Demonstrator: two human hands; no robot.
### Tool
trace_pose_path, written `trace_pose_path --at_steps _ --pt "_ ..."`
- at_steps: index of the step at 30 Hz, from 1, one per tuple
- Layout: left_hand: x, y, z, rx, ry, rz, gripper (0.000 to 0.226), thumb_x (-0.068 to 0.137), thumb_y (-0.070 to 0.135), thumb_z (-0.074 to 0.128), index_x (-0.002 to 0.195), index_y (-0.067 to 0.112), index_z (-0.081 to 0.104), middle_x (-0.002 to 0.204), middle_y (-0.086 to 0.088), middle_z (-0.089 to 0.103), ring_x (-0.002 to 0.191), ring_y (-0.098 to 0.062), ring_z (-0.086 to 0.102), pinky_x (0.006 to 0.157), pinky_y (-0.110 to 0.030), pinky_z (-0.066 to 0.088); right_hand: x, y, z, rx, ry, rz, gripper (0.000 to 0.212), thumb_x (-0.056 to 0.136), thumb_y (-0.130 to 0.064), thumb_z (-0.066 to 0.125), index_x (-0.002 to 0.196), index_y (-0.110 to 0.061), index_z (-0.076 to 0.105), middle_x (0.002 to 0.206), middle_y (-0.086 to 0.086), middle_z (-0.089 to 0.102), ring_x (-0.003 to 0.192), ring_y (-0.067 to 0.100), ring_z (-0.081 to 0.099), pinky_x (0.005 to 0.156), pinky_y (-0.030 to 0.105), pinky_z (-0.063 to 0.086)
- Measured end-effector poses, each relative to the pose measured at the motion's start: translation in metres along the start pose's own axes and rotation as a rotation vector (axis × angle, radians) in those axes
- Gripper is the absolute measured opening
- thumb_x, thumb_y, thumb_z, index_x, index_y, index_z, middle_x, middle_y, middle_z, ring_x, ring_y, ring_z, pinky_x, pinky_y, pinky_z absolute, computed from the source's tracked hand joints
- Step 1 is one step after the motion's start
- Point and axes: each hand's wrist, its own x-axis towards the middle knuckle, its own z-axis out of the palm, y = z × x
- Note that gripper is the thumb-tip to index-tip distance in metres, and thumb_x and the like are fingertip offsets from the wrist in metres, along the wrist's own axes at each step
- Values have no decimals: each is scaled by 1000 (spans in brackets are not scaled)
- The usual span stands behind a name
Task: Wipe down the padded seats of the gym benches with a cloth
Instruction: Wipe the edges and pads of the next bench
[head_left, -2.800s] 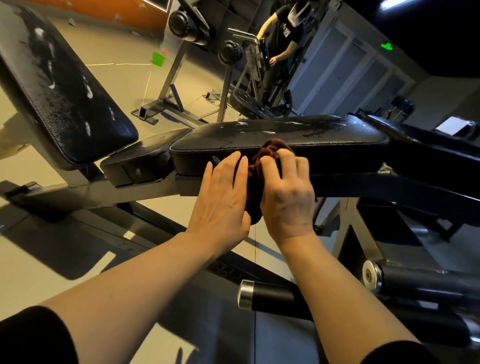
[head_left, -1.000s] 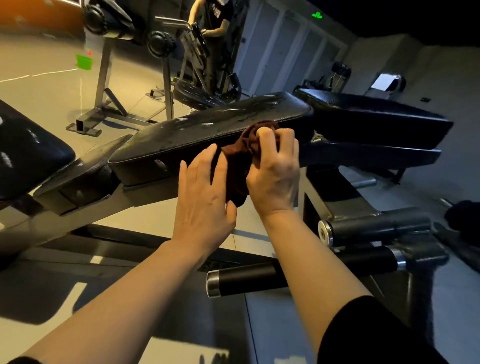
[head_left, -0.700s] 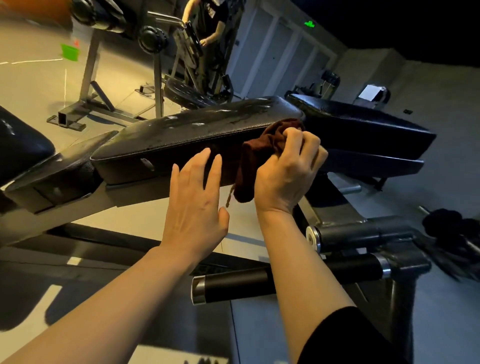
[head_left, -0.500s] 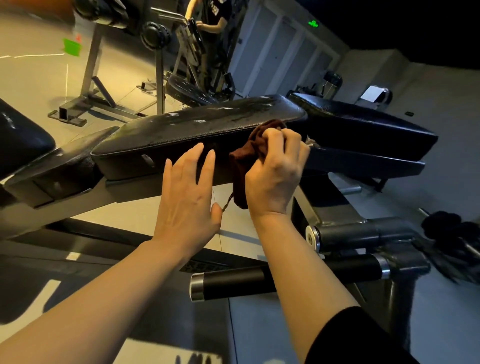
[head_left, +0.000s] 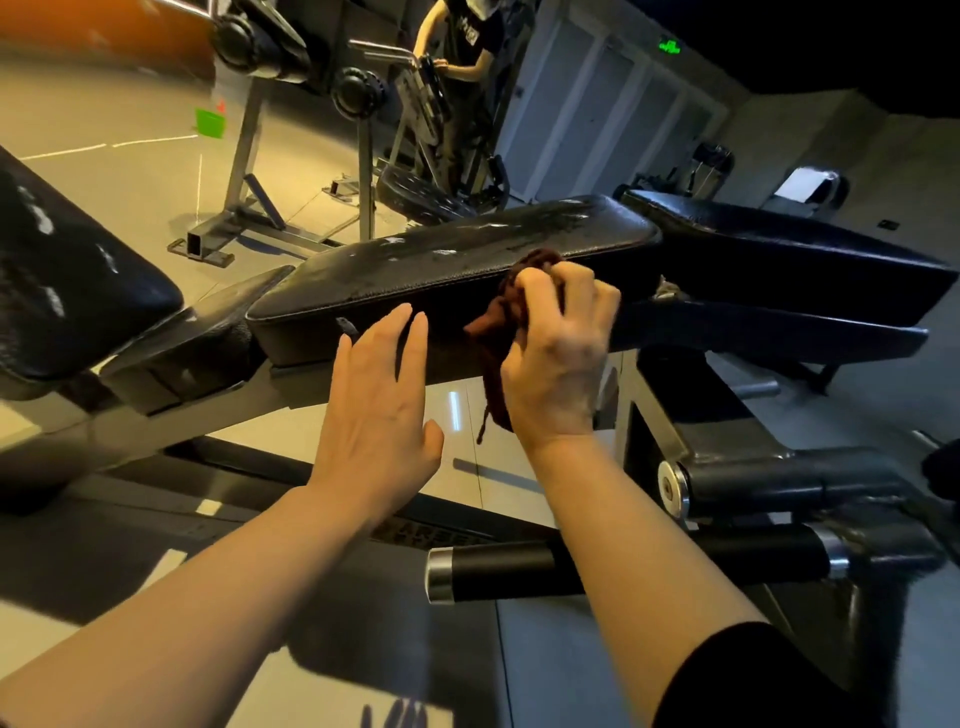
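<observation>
Against the near side edge of the middle pad: the dark reddish-brown cloth (head_left: 511, 312) is bunched up and pressed to the black upholstery, with a loose tail and a thread hanging below the pad.
Right hand (head_left: 558, 358): fingers curled round the cloth, gripping it against the pad's edge; the knuckles face the camera and a black sleeve (head_left: 753, 680) shows at the forearm.
Left hand (head_left: 376, 410): fingers straight and close together, fingertips touching the pad's side face just left of the cloth, holding nothing.
Middle pad (head_left: 467, 249): long, black, slightly tilted; its top shows pale scuffs and glare.
Neighbouring pads: a black seat pad (head_left: 779, 244) lies just beyond its right end, and a wide black back pad (head_left: 67, 280) rises at the left.
Frame: grey metal rails (head_left: 171, 415) run under the pads; black foam rollers with metal end caps (head_left: 623, 566) sit below the right forearm.
Containers: a small green bin-like object (head_left: 210, 123) stands on the floor far left; its contents cannot be seen.
Writing: a green illuminated sign (head_left: 669, 45) glows above the far doors, too small to read; white print on the shirt of another person (head_left: 465, 36) at a distant machine is also illegible.
</observation>
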Motion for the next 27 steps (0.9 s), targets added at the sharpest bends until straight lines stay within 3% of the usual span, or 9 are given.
trace_pose_path --at_steps 3,6,10,12,15,20,23,25,27 --pt "-2 4 0 -48 -1 8 99 72 21 77 151 7 18 155 -12 18 143 -25 15 117 -54 20 -12 -14 9 42 -239 -282 22 84 -14 59 104 -5 64 108 17 59 95 30 52 71 32 51" --pt "-4 6 0 -82 10 -6 102 71 21 79 151 7 18 154 -10 19 142 -25 16 118 -52 18 -13 -20 11 29 -219 -382 18 85 -12 60 100 -3 65 103 19 61 91 31 54 68 37 53" --pt "-4 -2 -3 -21 30 -1 100 73 21 77 151 5 16 154 -13 18 142 -28 16 119 -48 11 3 -6 -2 -14 156 90 29 91 -15 41 102 -3 65 109 21 59 100 33 55 86 30 46" --pt "-2 -6 -5 -4 22 -13 100 75 22 76 152 7 14 155 -12 17 144 -27 14 120 -46 9 6 1 -2 -63 195 228 19 89 -6 52 104 -4 65 110 20 59 102 34 56 90 26 40" --pt "-2 -9 -4 2 10 -15 98 76 22 75 152 9 14 156 -10 16 144 -26 12 120 -46 9 2 -3 9 -47 85 82 21 87 -6 64 108 -6 65 112 19 59 103 34 55 82 31 50" --pt "-4 -7 0 -32 34 -13 99 73 19 77 151 10 16 154 -10 20 143 -24 14 120 -49 13 -7 -15 21 79 -118 -271 30 85 -16 61 113 -5 64 117 19 58 107 32 47 75 33 52" --pt "-7 -6 0 -57 21 -32 100 72 19 77 151 7 18 153 -9 21 143 -24 16 120 -49 15 -15 -23 23 97 -250 -445 30 84 -17 59 111 -5 65 114 18 59 102 31 53 70 31 54" --pt "-8 -6 -1 -54 26 -27 99 72 19 76 151 7 18 153 -11 21 142 -26 16 119 -50 15 -12 -24 21 79 -209 -441 24 87 -16 55 105 -4 66 106 18 60 94 30 55 67 32 53" --pt "-5 -1 -3 -62 55 7 98 73 18 74 152 9 18 153 -13 20 142 -27 16 118 -53 17 -5 -15 17 46 -66 -302 20 90 -15 55 103 -4 65 101 18 59 91 29 53 68 34 51"
